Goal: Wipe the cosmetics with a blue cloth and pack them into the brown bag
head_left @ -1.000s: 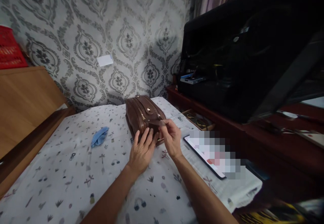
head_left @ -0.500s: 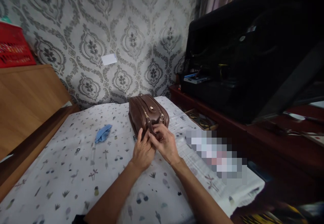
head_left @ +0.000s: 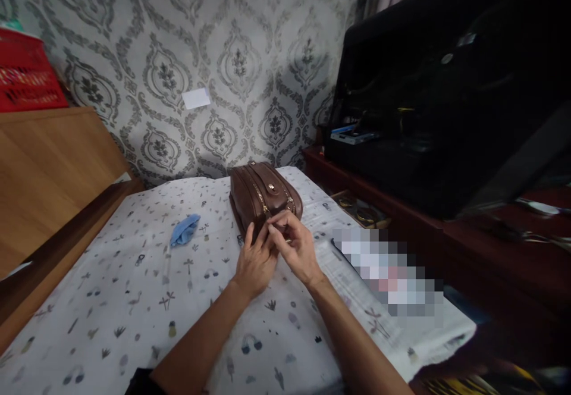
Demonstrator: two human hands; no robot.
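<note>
A brown leather bag (head_left: pixel 252 196) lies on the patterned white cloth, with two zippers and a metal snap along its top. My left hand (head_left: pixel 256 267) rests against the bag's near end, fingers stretched out and somewhat spread. Beside it, my right hand (head_left: pixel 297 249) is closed in a pinch at the near end of the left zipper (head_left: pixel 259 193). Its thumb and index finger appear to hold the leather zipper pull, which they mostly cover. A crumpled blue cloth (head_left: pixel 184 231) lies to the left of the bag.
The white printed cloth (head_left: pixel 147 300) covers the surface under the bag. On the right are a blurred-out flat item (head_left: pixel 388 276), an open drawer (head_left: pixel 363 212) and a large black screen (head_left: pixel 428 121). A wooden panel (head_left: pixel 53 169) with a red basket (head_left: pixel 29 74) stands left.
The zipper pull that showed between my fingers is now mostly covered by my right hand. Both hands stay at the bag's near end. The view has shifted slightly.
</note>
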